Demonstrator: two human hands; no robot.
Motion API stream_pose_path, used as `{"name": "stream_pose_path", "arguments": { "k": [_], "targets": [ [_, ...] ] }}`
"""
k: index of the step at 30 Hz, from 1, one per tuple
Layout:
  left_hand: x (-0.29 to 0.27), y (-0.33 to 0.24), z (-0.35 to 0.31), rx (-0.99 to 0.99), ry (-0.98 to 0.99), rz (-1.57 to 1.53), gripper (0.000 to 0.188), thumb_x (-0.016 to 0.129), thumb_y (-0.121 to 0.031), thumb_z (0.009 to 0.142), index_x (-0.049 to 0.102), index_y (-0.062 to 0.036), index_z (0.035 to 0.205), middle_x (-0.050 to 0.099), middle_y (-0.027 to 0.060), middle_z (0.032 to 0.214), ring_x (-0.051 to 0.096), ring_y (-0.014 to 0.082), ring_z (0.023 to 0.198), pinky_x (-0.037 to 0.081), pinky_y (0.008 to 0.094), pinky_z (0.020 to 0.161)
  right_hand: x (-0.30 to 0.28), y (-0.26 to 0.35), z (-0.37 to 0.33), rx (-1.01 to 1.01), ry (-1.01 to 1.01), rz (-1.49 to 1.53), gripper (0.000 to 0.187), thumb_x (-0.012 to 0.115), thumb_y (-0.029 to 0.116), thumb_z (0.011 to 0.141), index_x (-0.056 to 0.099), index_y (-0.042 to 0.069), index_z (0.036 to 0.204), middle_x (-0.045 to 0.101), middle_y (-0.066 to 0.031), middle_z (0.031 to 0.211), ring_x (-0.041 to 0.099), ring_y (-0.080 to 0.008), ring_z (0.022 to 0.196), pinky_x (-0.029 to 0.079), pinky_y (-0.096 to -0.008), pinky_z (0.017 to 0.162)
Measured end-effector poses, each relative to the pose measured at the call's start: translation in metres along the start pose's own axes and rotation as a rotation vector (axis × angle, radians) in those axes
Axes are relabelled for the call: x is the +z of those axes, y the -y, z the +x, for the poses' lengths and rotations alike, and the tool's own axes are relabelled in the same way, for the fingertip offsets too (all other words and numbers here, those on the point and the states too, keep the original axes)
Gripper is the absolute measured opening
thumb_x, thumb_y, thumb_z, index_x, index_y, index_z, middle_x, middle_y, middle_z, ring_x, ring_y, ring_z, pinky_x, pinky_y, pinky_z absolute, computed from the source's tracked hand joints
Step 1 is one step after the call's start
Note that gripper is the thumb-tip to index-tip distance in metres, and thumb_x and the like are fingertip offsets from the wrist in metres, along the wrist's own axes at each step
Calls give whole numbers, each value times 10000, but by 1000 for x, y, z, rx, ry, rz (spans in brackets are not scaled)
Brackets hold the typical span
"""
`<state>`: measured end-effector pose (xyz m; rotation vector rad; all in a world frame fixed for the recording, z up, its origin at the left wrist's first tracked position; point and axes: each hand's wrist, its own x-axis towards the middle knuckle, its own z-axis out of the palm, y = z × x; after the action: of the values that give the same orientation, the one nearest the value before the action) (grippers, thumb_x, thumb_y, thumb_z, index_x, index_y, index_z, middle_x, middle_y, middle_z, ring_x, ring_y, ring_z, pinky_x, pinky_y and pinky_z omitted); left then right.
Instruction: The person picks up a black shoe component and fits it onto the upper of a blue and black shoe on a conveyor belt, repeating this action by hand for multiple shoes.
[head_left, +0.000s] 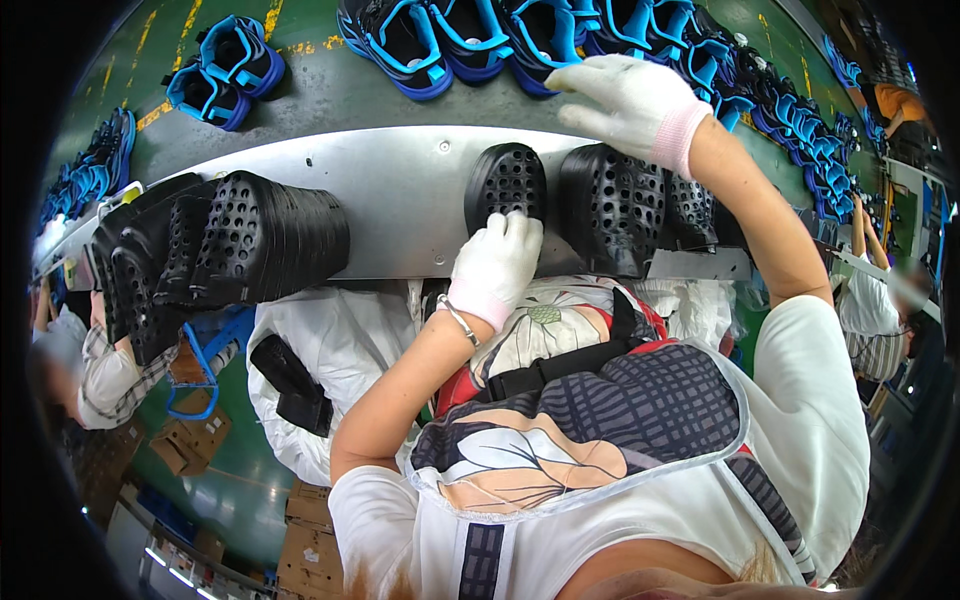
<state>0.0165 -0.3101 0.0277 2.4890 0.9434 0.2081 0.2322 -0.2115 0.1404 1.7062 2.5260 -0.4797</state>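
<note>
My left hand (497,262), in a white glove with a pink cuff, has its fingers bent over the near end of a black perforated insole-shaped piece (507,180) on the metal ledge. My right hand (635,108), gloved the same way, is raised beyond the ledge with its fingers stretched out and nothing visible in them. It is close to a row of black-and-blue shoes (535,45). Just below it, a stack of the same perforated pieces (612,210) stands on the ledge. The underside of the piece at my left hand is hidden.
More perforated pieces (270,235) are stacked at the left of the metal ledge (400,165). A pair of shoes (225,70) sits on the green surface beyond. White bags (290,350) hang below the ledge. Other people work at far left and far right.
</note>
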Motion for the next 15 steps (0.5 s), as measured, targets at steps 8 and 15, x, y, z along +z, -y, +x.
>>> {"name": "stream_pose_path", "arguments": {
  "k": [8,15],
  "targets": [
    [-78,-7,-14,-56,-59,-272,468,765,-179,694,576,-50,1102,567,113,1015,575,305,932,493,370,806,-5,4,-22,56,-98,184,322,570,275,882,628,70,1123,663,-140,979,632,-314,905,506,-370,807],
    [-128,0,6,-49,-591,-391,567,801,-165,664,562,-6,1153,569,132,1032,565,268,918,479,352,822,-4,48,-3,136,148,1422,379,615,275,903,565,-31,1120,620,-40,962,584,-106,802,505,-267,738]
  ]
}}
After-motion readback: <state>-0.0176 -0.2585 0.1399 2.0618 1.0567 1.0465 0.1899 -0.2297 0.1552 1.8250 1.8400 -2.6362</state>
